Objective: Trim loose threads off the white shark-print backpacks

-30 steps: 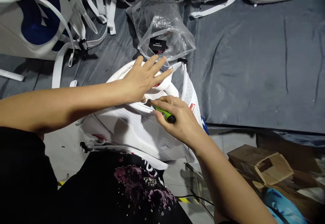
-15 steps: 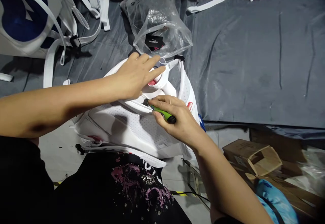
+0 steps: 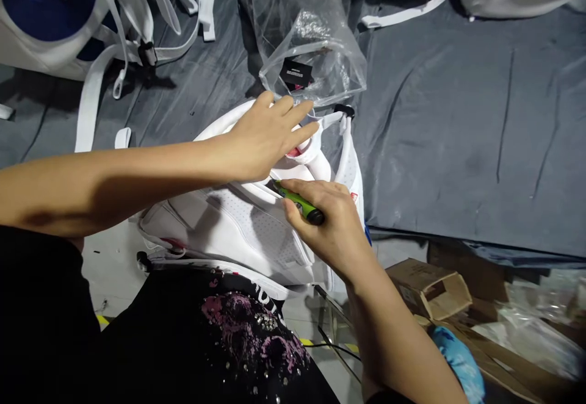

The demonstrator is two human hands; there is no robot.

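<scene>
A white backpack (image 3: 256,227) with dotted mesh panels lies at the table's front edge, against my lap. My left hand (image 3: 274,138) rests palm down across its upper part, fingers apart and stretched away from me. In my right hand (image 3: 327,212) is a short tool with a green and black handle (image 3: 300,204). Its front end points at the bag's seam just below my left palm. I cannot make out the tip. Beyond my left fingers, a white strap loops to a black buckle (image 3: 344,110).
A clear plastic bag (image 3: 315,32) with a black card (image 3: 295,73) inside lies behind the backpack. More white bags with loose straps (image 3: 96,93) stand along the back of the grey-covered table (image 3: 458,129). An open cardboard box (image 3: 428,288) sits below, at right.
The view has shifted slightly, so the table things appear a little further right. My right hand and the tool's front end sit closer under my left palm. Both hands keep their hold.
</scene>
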